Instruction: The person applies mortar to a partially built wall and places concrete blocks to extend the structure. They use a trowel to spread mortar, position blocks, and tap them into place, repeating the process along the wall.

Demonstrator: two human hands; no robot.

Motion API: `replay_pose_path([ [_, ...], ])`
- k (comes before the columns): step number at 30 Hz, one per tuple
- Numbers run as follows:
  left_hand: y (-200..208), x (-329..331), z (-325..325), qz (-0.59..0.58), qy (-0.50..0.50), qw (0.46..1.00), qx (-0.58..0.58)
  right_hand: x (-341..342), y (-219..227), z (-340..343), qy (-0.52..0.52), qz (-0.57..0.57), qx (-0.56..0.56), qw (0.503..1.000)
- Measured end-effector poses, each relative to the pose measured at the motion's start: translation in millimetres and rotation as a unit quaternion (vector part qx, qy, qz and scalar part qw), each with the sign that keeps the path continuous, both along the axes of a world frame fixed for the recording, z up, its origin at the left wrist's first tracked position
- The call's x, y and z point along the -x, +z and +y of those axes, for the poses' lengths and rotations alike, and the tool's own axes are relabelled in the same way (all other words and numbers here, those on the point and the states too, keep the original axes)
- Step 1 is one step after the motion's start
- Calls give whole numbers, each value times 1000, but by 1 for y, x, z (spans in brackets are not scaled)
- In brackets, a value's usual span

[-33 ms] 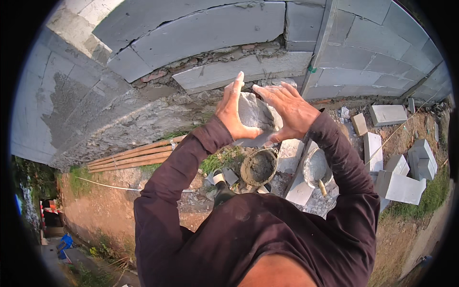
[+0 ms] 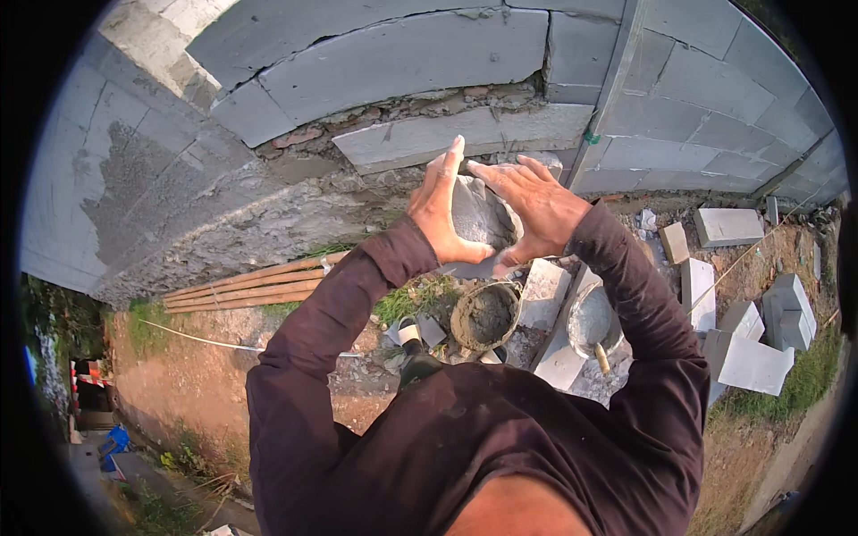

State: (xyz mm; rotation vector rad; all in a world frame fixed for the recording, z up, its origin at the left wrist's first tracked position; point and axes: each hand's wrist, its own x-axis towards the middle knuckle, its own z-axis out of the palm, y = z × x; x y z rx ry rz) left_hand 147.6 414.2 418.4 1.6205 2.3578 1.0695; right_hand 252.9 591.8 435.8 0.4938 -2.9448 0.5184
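A rough grey chunk [image 2: 483,214], its upper face coated with mortar, is between my two hands in front of the low part of the wall. My left hand [image 2: 438,207] curves round its left side, thumb along the near edge and fingers pointing up. From the right, my right hand [image 2: 540,204] closes on it, fingers over the far edge and thumb at the near corner. Both palms hide the chunk's sides, and its underside is out of sight. Just beyond lies a long pale block [image 2: 460,136] set under a ragged mortar gap in the wall.
Below my hands stand a bucket of mortar [image 2: 485,316] and a pale basin [image 2: 593,322] with a handled tool. Loose blocks [image 2: 749,359] lie to the right. Bamboo poles [image 2: 241,290] rest along the wall's foot at left. A post [image 2: 609,94] stands against the wall.
The wall appears slightly farther right and lower in the view. My right fingertips sit a little nearer my left hand; both hands stay around the chunk.
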Motion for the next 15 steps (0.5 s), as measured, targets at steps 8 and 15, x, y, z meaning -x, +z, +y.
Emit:
replay_pose_path([
  [8,32,15,-79,53,42,996,64,68,11,-61,152,-41,2,988],
  [15,-41,88,-138,-145,284,948,5,106,-49,-100,-32,85,162,983],
])
